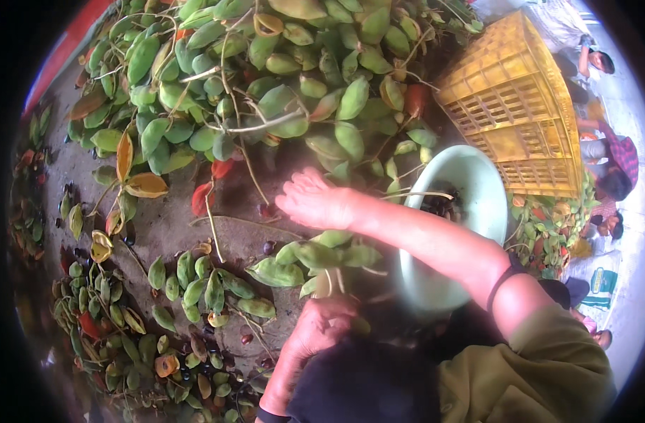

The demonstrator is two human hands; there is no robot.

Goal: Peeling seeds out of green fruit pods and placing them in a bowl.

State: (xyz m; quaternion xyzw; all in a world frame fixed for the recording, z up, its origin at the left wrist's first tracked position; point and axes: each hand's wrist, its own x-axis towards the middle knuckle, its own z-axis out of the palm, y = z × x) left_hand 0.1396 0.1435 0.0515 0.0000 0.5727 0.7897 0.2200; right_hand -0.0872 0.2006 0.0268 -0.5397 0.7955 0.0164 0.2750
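The left hand [315, 328] is on the near side, a bit right of the middle. Its fingers are curled tight round the stems of a bunch of green seed pods [312, 261]. The pods stick out just past that hand, on its far side, over the brown ground [164, 229]. The right hand [313, 201] reaches in from the right, farther off than the bunch. Its fingers are a little bent, and I cannot tell if they have hold of anything. A small dark red seed [266, 210] is just to the left of its fingertips, and a dark round seed [268, 247] lies nearer.

The right arm [421, 240] goes over a pale green basin [470, 162] with dark bits in it. Past the basin, to the far right, is a yellow plastic crate [519, 113]. A big heap of green pods [280, 63] fills the far side. Split yellow pods [146, 185] and red pods [202, 199] lie to the left. More pods are piled on the near left [132, 352]. Some people [622, 155] are at the far right
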